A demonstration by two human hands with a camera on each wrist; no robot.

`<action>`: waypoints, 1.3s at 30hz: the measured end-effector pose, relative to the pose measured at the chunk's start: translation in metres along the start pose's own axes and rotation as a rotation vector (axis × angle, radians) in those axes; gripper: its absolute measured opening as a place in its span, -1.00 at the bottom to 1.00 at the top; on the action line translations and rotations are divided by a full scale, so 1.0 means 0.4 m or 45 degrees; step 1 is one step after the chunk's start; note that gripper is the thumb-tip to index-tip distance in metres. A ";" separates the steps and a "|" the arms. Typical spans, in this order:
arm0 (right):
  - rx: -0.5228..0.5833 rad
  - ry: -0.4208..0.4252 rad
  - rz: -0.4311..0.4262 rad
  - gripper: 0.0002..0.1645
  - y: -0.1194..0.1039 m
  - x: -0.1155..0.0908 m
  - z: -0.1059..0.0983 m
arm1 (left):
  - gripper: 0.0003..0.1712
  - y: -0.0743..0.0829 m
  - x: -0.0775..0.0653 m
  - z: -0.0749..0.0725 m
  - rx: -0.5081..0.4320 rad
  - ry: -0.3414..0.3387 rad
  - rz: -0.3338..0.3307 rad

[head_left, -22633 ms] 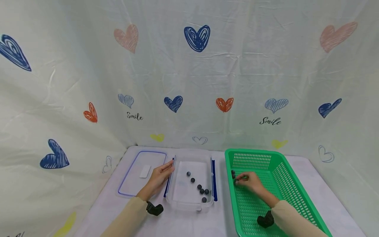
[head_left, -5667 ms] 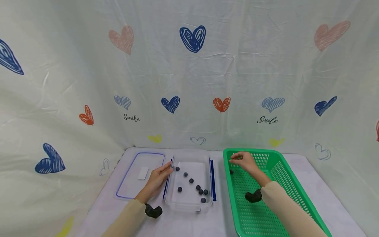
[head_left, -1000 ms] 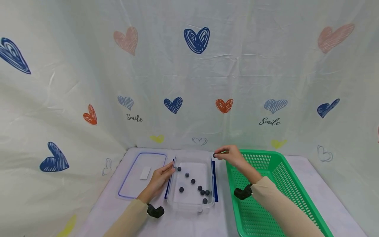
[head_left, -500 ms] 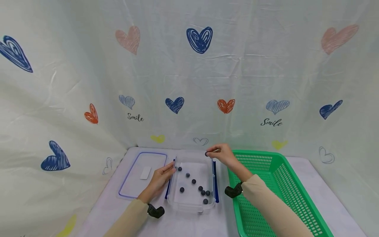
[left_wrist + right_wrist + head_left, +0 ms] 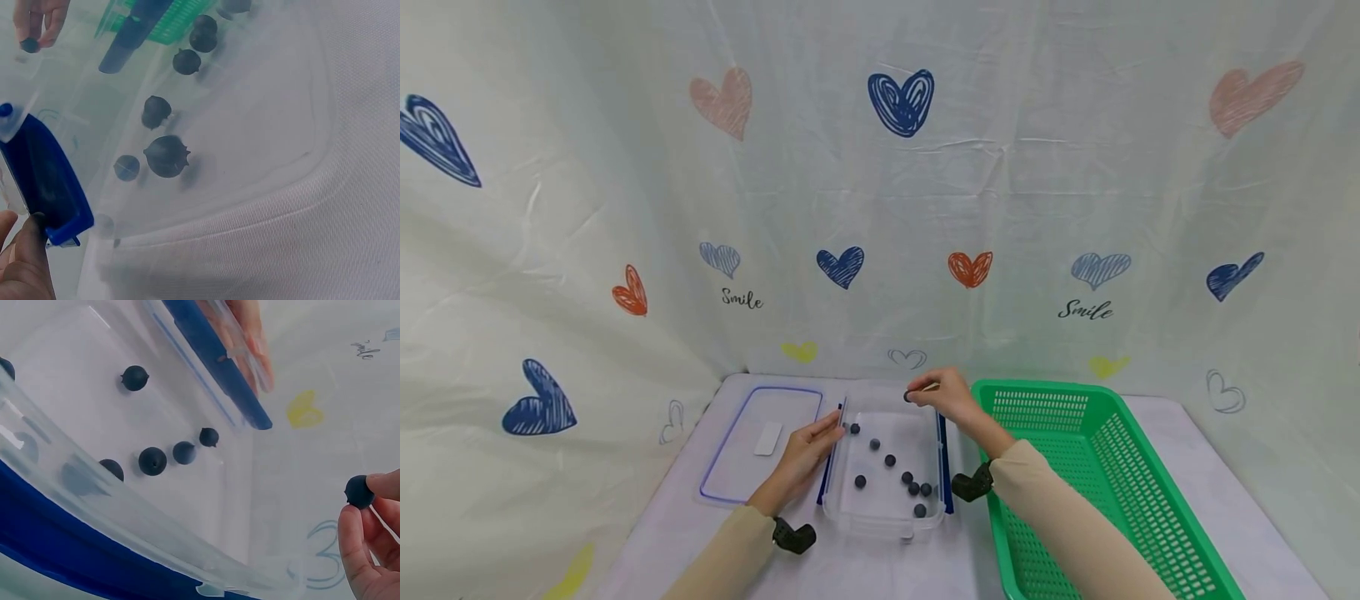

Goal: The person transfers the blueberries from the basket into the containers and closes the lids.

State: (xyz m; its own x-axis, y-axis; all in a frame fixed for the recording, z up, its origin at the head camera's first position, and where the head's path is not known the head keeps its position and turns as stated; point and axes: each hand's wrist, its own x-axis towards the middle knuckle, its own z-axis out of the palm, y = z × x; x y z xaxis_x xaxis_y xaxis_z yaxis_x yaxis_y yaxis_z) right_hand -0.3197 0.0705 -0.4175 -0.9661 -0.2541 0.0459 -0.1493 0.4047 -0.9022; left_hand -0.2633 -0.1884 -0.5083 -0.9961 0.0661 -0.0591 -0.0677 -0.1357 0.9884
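Observation:
Two fingers and the thumb of my right hand (image 5: 946,395) pinch a dark blueberry (image 5: 360,492) above the far right part of the clear plastic container (image 5: 883,521). Several more blueberries lie scattered on the container's floor, among them one at the front left (image 5: 860,482) and a cluster toward the right. My left hand (image 5: 805,454) rests with extended fingers against the container's left wall. In the left wrist view its fingertips touch the blue side latch (image 5: 50,181), which hangs unfastened; the rest of that hand is out of this view.
The clear lid (image 5: 737,446) with a blue seal lies left of the container, a white label (image 5: 768,438) showing on it. A large green basket (image 5: 1097,400) stands on the right, under my right forearm. A heart-printed curtain (image 5: 880,192) hangs behind the table.
My right hand has carried the blueberry leftward from beside the basket's far left corner to over the container. Against the oldest frame, more blueberries lie in the container. My left hand stays in place.

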 end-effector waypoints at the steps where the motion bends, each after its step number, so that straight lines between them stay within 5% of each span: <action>1: -0.008 -0.002 -0.007 -0.88 0.003 0.002 0.004 | -0.38 -0.001 0.000 0.000 0.001 0.002 0.002; 23: -0.116 0.019 -0.028 -0.91 0.043 0.026 0.058 | -0.35 -0.003 0.001 -0.001 0.019 0.013 -0.009; 39: -0.091 0.066 -0.046 -0.82 0.040 0.024 0.021 | -0.37 0.005 -0.002 0.002 0.084 0.043 0.022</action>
State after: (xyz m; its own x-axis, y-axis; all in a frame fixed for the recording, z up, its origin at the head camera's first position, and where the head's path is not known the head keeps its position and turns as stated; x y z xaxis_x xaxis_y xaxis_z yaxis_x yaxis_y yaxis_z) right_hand -0.3296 0.0670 -0.4350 -0.9691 -0.2246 0.1017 -0.1972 0.4585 -0.8665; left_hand -0.2625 -0.1880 -0.5063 -0.9985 0.0310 -0.0452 -0.0473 -0.0709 0.9964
